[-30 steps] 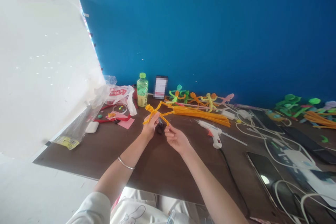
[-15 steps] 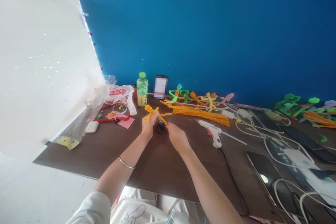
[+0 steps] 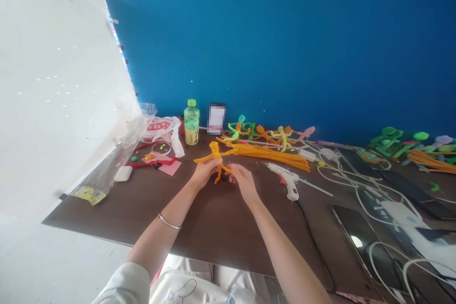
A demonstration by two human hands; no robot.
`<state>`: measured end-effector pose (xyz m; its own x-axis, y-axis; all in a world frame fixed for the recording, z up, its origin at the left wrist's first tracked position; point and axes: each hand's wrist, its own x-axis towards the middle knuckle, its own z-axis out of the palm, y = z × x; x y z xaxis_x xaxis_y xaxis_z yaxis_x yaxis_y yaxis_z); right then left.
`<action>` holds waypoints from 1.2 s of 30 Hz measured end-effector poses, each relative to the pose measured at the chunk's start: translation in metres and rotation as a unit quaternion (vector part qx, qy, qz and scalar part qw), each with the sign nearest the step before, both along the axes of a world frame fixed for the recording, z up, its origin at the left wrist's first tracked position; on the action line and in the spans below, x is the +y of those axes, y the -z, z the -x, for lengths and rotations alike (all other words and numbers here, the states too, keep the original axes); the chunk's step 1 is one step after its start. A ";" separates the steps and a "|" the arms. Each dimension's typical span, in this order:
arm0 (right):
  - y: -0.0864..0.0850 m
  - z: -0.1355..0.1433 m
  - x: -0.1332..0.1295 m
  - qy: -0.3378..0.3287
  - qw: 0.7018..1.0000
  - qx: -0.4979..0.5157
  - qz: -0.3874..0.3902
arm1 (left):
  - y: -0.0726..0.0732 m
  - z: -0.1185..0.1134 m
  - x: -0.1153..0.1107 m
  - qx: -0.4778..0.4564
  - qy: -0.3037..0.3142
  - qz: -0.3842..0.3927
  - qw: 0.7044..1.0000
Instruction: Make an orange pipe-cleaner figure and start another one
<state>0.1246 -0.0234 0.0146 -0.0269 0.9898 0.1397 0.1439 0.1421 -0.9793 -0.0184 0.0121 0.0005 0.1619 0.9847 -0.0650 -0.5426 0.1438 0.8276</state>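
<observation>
Left hand (image 3: 206, 172) pinches orange figure (image 3: 215, 153) at its body; right hand (image 3: 241, 180) has fingers closed at one leg's end, firmness of that grip can't tell. Figure is above the dark table (image 3: 171, 213), in front of the orange stem bundle (image 3: 272, 156). Versus earlier frame: figure turned from slanted to near upright, arms now spread sideways. Head points up, toward blue wall (image 3: 270, 42); long axis runs roughly head-up, legs-down, legs splayed.

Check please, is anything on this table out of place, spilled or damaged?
The white cables at the right look untidy: they loop loosely, and one crosses the dark phone. I see no spill or damage.
</observation>
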 end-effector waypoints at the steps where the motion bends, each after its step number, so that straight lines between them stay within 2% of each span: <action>1: 0.000 0.002 0.001 -0.019 1.000 0.003 0.012 | 0.000 0.000 -0.001 0.011 0.008 -0.011 1.000; 4: 0.003 0.005 0.002 -0.026 0.999 0.033 0.024 | 0.001 0.000 -0.003 0.033 0.041 -0.035 0.998; 7: 0.009 0.003 0.004 0.020 0.995 0.092 0.028 | 0.005 0.000 -0.002 0.055 0.095 -0.059 0.992; 10: 0.015 0.000 0.008 0.057 0.982 0.174 0.052 | 0.006 -0.001 -0.003 0.124 0.123 -0.100 0.980; 14: 0.020 -0.001 0.012 0.041 0.950 0.289 0.114 | 0.007 -0.004 -0.003 0.207 0.111 -0.165 0.958; 18: 0.020 -0.001 0.012 0.024 0.930 0.335 0.151 | 0.010 -0.004 -0.001 0.252 0.070 -0.188 0.947; 21: 0.019 -0.002 0.012 0.026 0.937 0.319 0.138 | 0.012 -0.003 0.000 0.219 0.074 -0.160 0.960; 25: 0.018 -0.004 0.012 0.038 0.960 0.259 0.099 | 0.013 -0.002 0.001 0.120 0.112 -0.094 0.982; 30: 0.017 -0.006 0.013 0.106 0.982 0.151 0.033 | 0.011 -0.003 0.000 0.062 0.155 -0.057 0.984; 33: 0.015 -0.008 0.012 0.129 0.989 0.076 -0.001 | 0.008 -0.004 -0.002 0.083 0.129 -0.058 0.986; 36: 0.014 -0.008 0.010 0.123 0.992 0.023 -0.019 | 0.003 -0.005 -0.005 0.100 0.083 -0.057 0.990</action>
<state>0.1323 -0.0136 0.0010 0.2210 0.9598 0.1731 0.1348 0.1457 -0.9801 -0.0136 0.0074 -0.0025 0.3179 0.9481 -0.0028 -0.3437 0.1180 0.9316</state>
